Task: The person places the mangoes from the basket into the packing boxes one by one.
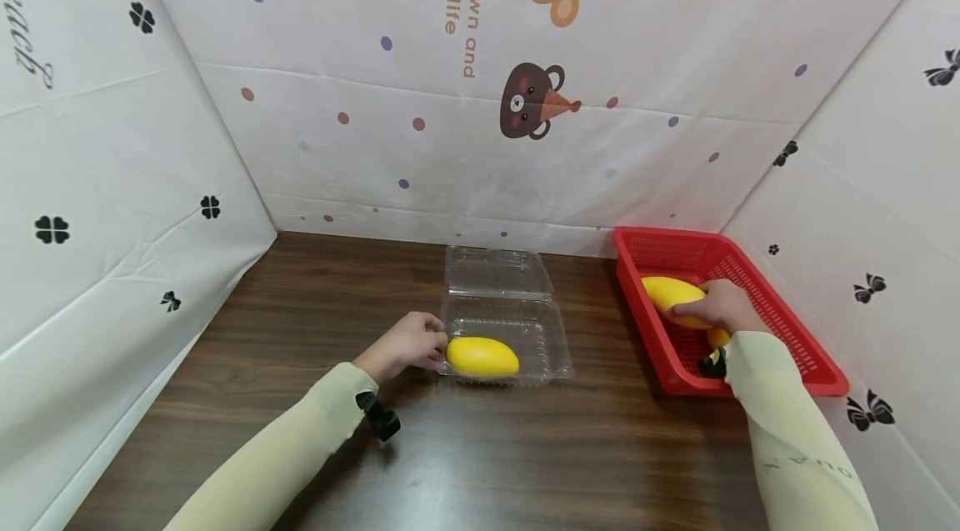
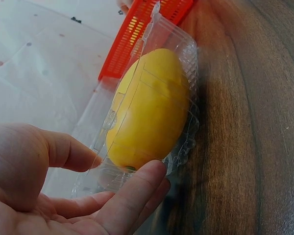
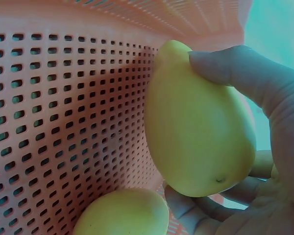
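Note:
My left hand (image 1: 408, 343) is at the left edge of a clear plastic clamshell container (image 1: 543, 339), thumb and fingers pinching its rim. Inside the container's near half lies a yellow mango (image 1: 482, 357), its stem end beside my fingertips in the left wrist view. The container's lid (image 1: 498, 273) is folded back, away from me. Over at the right, my right hand (image 1: 727, 306) grips a second mango (image 3: 198, 125) within the red basket (image 1: 652, 339), thumb on one side and fingers curled beneath. Another mango (image 3: 125, 213) lies lower in the basket, partly covered by my wrist in the head view.
A dark wooden table (image 1: 555, 456) carries the container and the basket. White printed cloth (image 1: 360, 156) rises behind and on both sides, with the basket close to the right-hand cloth. A black wrist camera (image 1: 378, 416) is strapped under my left wrist.

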